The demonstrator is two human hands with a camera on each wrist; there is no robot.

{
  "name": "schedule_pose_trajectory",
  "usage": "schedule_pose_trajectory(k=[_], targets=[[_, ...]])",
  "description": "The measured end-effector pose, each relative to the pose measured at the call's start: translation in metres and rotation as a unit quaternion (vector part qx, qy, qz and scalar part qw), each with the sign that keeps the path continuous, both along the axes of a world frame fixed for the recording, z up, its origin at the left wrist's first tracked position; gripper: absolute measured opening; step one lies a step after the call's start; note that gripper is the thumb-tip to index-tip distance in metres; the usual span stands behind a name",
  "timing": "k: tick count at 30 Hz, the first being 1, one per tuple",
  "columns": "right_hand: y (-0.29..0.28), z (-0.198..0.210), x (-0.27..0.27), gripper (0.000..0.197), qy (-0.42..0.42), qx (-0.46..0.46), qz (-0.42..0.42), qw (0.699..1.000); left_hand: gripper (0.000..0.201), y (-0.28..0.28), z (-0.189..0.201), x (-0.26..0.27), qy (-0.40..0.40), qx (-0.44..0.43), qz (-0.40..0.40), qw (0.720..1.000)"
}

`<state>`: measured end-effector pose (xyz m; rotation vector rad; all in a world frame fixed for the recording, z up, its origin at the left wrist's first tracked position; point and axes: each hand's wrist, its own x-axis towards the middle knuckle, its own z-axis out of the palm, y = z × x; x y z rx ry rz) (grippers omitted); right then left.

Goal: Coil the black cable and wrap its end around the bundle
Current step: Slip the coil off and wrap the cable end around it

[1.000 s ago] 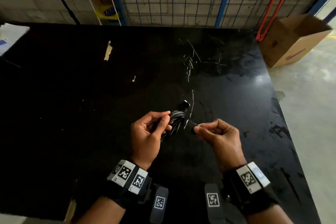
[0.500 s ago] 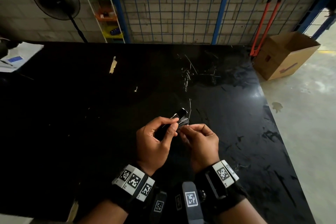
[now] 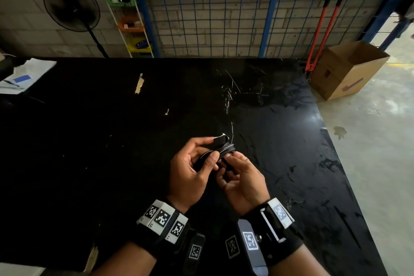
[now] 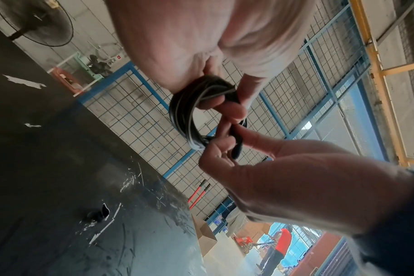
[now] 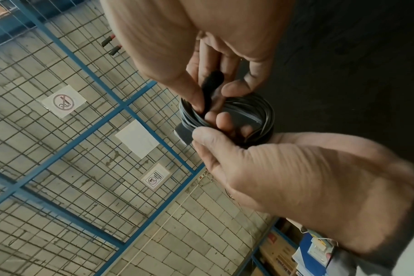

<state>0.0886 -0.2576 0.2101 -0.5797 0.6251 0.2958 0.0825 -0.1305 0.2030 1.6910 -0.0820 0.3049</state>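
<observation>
The right hand, which a second ago was held apart at 3 o'clock of the coil with the cable's end stretched out, has closed in and now touches the left hand above the black table, at about 6 o'clock of its middle. The loose tail has been drawn in to the bundle, so the coiling looks done and the wrapping stage is under way.

The left hand grasps the black cable as a small round coil of several stacked turns, thumb and fingers curled around it. The right hand pinches the cable end, a short, dark, rounded plug, and feeds it into the ring's open centre. A flat grey plug block sticks out at 9 o'clock of the coil in the right wrist view.

The cable is thin, smooth and slightly glossy, catching pale highlights along its loops. The tabletop is shiny, scratched and chipped. Behind stand a blue wire-mesh fence, a pedestal fan and a cardboard box.
</observation>
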Motion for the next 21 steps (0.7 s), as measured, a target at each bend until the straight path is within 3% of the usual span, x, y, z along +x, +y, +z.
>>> schedule_pose_trajectory(k=[6, 11, 15, 21], targets=[[-0.005, 0.003, -0.006, 0.019, -0.075, -0.081, -0.012, 0.994, 0.01, -0.002, 0.002, -0.002, 0.017, -0.037, -0.003, 0.999], [-0.009, 0.005, -0.017, 0.012, -0.22, -0.28, 0.015, 0.934, 0.015, 0.002, 0.002, -0.001, 0.041, -0.066, 0.007, 0.997], [-0.015, 0.005, -0.018, 0.019, -0.302, -0.432, 0.065, 0.847, 0.012, 0.007, 0.004, 0.0, 0.056, -0.079, 0.007, 0.995], [-0.022, -0.001, -0.02, 0.026, -0.402, -0.638, 0.038, 0.656, 0.01, 0.014, 0.005, -0.001, 0.088, -0.099, -0.005, 0.991]])
